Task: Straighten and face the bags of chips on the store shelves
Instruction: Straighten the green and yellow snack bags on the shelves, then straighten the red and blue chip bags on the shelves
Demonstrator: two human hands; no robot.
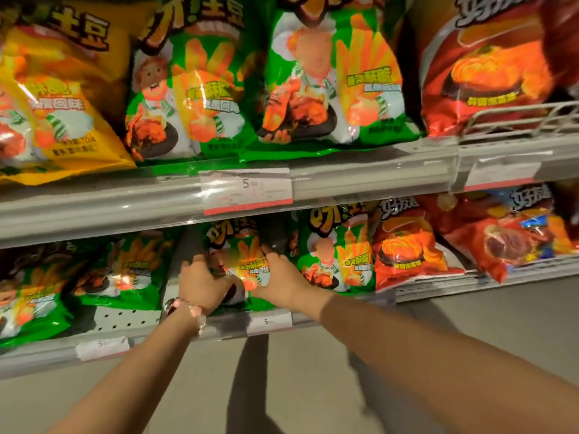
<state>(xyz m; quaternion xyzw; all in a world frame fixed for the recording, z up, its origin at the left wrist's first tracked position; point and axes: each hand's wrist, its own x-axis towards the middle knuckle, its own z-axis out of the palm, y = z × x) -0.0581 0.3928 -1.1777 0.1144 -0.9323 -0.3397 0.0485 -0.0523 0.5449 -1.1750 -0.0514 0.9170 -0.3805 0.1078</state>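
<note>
Seen from above, looking down at two store shelves of chip bags. Both hands reached to the lower shelf [131, 321] and gripped one green bag [247, 255] by its sides: left hand [203, 285] curled round the left edge, a bracelet [188, 311] on that wrist; right hand [283, 277] curled round the right edge. Held upright, facing front, with dark gaps on either side. Just right of it stood another green bag [336, 255], then a red bag [407, 249] and a tilted red bag [507, 236]. To the left lay two green bags [122, 270], leaning back. On the upper shelf [94, 202] stood a yellow bag [56, 98], two green bags [332, 76] and a red bag [488, 67]. Price tag [246, 191] marked 5 clipped on the upper shelf's edge.
</note>
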